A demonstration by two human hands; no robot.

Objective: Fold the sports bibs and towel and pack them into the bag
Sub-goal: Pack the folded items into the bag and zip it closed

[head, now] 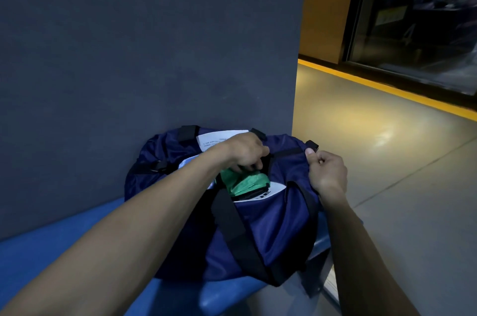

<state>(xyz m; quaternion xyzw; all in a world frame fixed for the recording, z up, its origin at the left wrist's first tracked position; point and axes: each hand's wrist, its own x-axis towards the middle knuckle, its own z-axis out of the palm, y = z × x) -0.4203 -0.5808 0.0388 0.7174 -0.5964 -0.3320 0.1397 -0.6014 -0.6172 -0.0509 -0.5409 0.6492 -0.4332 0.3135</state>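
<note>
Head view: bag (271, 225) on blue bench (51, 251). Left hand (246, 152) pinches at the opening over green bib (242, 181); right hand (327, 173) pinches bag's right edge. Keep edge taut, tuck bib fully in.

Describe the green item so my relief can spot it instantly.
Find the navy duffel bag on the blue bench against the dark wall. In its open top, just under the left hand, sits the green fabric. It is the only bright green thing there, crumpled between white paper and black straps.
</note>
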